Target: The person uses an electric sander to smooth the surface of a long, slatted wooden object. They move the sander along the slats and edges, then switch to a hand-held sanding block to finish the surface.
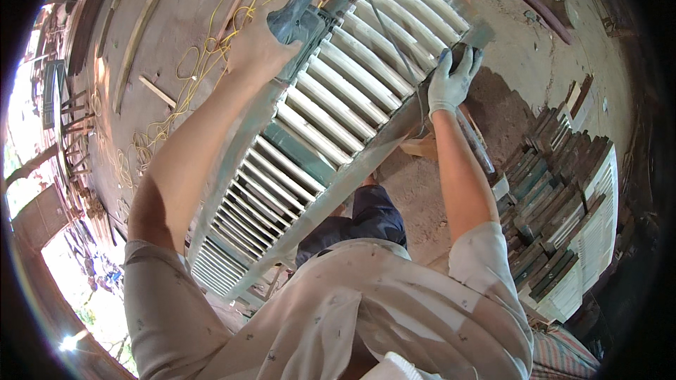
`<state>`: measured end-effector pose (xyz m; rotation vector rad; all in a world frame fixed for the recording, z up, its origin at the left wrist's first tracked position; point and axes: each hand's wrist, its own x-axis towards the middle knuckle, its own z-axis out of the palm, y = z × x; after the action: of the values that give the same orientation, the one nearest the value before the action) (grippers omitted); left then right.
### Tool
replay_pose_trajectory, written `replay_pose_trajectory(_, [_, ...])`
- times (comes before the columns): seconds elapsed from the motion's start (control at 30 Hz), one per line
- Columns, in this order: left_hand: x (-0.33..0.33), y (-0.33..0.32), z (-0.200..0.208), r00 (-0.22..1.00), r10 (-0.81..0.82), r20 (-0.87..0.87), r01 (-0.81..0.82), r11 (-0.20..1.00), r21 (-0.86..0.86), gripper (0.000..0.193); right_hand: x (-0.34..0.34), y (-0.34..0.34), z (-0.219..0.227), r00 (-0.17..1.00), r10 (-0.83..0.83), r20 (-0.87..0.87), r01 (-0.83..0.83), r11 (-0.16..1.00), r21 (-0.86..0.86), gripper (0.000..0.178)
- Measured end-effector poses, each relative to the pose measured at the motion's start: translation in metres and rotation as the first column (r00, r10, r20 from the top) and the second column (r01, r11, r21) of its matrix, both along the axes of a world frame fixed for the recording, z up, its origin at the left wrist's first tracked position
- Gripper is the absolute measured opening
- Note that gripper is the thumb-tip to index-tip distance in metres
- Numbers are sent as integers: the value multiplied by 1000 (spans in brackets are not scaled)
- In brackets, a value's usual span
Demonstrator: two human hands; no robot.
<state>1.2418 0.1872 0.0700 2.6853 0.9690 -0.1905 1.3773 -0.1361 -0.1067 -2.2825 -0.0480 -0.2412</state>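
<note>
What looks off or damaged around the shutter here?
The louvred shutter has patchy, worn paint: pale bare slats, green-grey left on the frame. Yellow cord lies tangled on the dusty floor. The left hand grips a power sander bare; only the right hand is gloved.

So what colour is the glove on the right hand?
Pale grey-white glove on the right hand, in the head view.

I count one louvred shutter [331,119] under my two hands, one power sander [299,17], one glove [451,81], and perhaps a dozen stacked shutters [563,211], hard to separate.
</note>
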Motion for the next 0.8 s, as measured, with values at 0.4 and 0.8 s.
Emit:
replay_pose_trajectory(0.4, [115, -16, 5, 993, -102, 58, 99, 993, 65, 86, -2, 1, 6, 999, -30, 27, 29, 999, 19, 66])
replay_pose_trajectory(0.8, [240, -4, -20, 967, -206, 148, 204, 979, 30, 79, 0, 3, 12, 998, -40, -46, 41, 998, 40, 64])
